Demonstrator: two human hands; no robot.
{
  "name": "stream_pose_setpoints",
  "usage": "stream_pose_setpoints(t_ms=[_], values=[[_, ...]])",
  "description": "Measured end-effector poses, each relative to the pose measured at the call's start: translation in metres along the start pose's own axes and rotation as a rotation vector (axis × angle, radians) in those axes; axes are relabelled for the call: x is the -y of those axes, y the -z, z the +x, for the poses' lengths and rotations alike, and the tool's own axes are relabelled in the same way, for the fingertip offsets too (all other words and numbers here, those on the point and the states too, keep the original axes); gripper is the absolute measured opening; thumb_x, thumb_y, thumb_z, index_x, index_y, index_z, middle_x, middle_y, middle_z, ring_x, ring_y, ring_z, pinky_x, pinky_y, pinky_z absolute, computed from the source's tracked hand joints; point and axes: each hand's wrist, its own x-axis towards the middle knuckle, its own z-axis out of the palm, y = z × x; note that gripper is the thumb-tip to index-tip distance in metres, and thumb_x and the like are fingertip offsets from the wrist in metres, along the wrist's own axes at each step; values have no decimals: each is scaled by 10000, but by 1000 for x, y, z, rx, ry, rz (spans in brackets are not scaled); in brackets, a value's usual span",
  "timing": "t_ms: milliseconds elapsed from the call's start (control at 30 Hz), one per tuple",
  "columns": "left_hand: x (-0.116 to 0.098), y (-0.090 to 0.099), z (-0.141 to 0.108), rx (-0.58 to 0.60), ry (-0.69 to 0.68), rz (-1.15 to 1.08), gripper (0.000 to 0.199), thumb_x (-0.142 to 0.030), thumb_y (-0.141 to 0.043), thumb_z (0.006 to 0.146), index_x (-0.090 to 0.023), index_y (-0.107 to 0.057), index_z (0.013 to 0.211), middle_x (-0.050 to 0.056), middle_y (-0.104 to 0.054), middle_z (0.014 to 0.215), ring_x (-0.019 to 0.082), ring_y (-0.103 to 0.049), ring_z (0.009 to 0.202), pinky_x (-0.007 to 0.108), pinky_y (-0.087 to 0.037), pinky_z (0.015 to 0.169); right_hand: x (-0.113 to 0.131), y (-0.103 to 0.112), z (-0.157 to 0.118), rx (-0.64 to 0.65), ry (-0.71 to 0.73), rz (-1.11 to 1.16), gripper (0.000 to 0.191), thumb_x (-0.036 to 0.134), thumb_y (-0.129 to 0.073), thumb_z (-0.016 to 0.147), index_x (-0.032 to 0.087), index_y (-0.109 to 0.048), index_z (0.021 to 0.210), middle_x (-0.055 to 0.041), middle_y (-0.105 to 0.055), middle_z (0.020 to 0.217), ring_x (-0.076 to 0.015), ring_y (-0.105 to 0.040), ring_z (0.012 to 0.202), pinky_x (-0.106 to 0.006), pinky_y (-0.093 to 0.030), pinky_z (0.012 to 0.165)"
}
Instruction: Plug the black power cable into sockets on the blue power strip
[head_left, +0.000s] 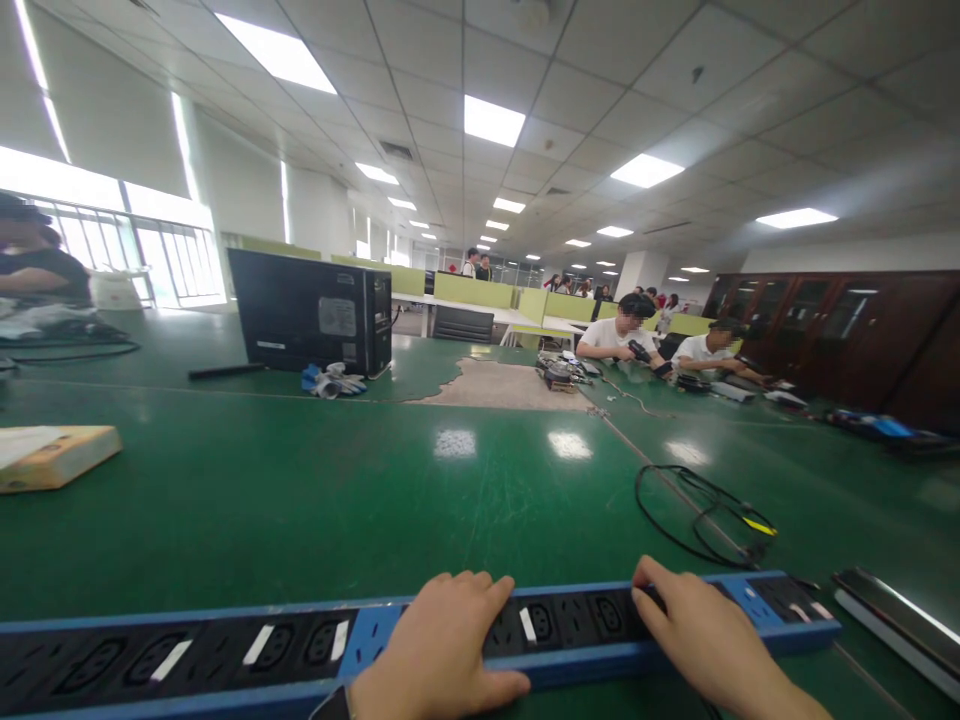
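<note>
A long blue power strip with black sockets and white stickers lies along the near edge of the green table in the head view. My left hand lies across its middle, fingers over the far edge and thumb at the near side, gripping it. Further right, my right hand is closed over the strip with bent fingers, and the undersides of those fingers are hidden. The strip's left end runs out of view. A dark band shows at my left wrist.
On the green table are a coiled black cable, a dark bar-shaped part, a tissue pack, a black computer case and gloves. Two people in white work across the table; another person sits left.
</note>
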Motion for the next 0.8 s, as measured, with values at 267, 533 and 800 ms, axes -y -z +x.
stream_pose_setpoints(t_ms=[267, 533, 800], values=[[-1, 0, -3, 5, 11, 4, 679, -572, -690, 688, -220, -575, 1257, 113, -667, 1124, 343, -620, 1007, 511, -486, 896, -3, -5, -1, 23, 19, 37, 245, 314, -299, 943, 245, -534, 959, -84, -716, 880, -291, -671, 882, -345, -382, 699], [-1, 1, -2, 6, 9, -3, 717, -567, -698, 684, -213, -557, 1291, 114, -663, 1140, 339, -613, 1027, 504, -476, 920, 0, -3, -3, 8, 25, 14, 272, 313, -292, 948, 245, -553, 980, -90, -725, 884, -302, -679, 876, -343, -393, 677], [-1, 1, -1, 0, 16, 1, 720, -556, -711, 672, -213, -563, 1288, 112, -671, 1121, 341, -621, 1004, 510, -483, 906, -1, -3, -1, 10, 21, 14, 269, 319, -303, 945, 245, -560, 970, -93, -714, 881, -301, -678, 868, -357, -391, 699]])
